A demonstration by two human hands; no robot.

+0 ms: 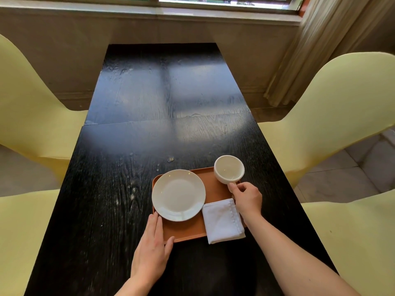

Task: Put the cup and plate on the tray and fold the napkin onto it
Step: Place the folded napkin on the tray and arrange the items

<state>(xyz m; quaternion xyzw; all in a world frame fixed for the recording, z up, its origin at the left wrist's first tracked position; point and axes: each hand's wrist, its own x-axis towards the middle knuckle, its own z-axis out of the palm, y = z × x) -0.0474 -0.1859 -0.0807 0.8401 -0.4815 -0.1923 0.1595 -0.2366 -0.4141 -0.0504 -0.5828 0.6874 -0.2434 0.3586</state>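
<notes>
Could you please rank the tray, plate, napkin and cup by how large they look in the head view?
1. tray
2. plate
3. napkin, partly hidden by the right hand, so only roughly ranked
4. cup

Daylight enters from the window [213, 0] at the top, laying a pale glare across the dark table [149, 103] towards its far edge. The wide lens bends the edges, and the chairs [320, 116] look soft.

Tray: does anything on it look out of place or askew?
Yes. The folded napkin overhangs the tray's near right corner, lying slightly crooked. The plate also juts past its left edge. Nothing looks spilled or damaged.
</notes>
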